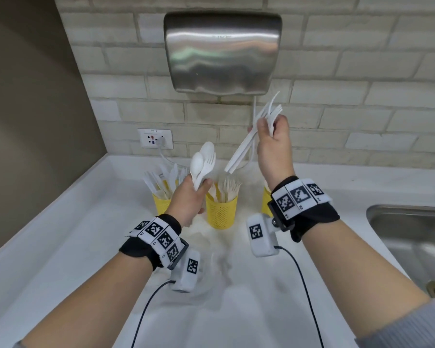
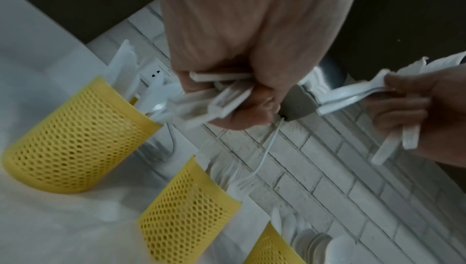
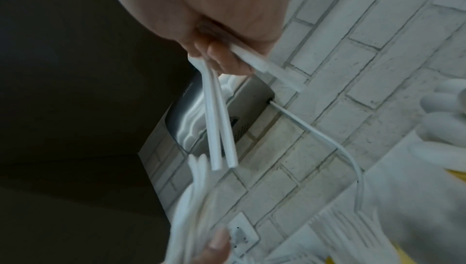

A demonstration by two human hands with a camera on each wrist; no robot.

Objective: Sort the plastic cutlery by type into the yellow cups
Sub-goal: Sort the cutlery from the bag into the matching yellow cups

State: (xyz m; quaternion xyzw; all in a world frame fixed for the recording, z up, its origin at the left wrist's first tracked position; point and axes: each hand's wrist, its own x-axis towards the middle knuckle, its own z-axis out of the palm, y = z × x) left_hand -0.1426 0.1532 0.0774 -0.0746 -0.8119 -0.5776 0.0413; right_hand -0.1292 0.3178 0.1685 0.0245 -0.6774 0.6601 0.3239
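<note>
Left hand (image 1: pixel 190 199): fingers curled tight round the handles of a small bunch of white spoons and a fork (image 1: pixel 203 163), bowls and tines pointing up, held in the air above the cups. In the left wrist view the handle ends (image 2: pixel 227 99) stick out under the curled fingers.

Right hand (image 1: pixel 274 144): fingers and thumb closed round a second bunch of white cutlery (image 1: pixel 256 131), raised higher, in front of the brick wall (image 1: pixel 362 96). Tines at the upper end, long handles slanting down to the left. Exact mix of types in this bunch cannot be told. Both bunches apart, not touching.

Below the hands, three yellow mesh cups in a row near the back edge of the white counter (image 1: pixel 60 247), all upright. Left cup (image 1: pixel 161 203) with knives inside, partly hidden behind the left hand. Middle cup (image 1: pixel 221 212) with forks, tines up. Right cup (image 1: pixel 266 202) mostly hidden behind the right wrist; spoons in it, seen in the left wrist view.

Further out: steel hand dryer (image 1: pixel 222 51) on the wall, wall socket (image 1: pixel 155 138) at the back left with a white cable, steel sink (image 1: pixel 412 237) at the right edge of the counter.
</note>
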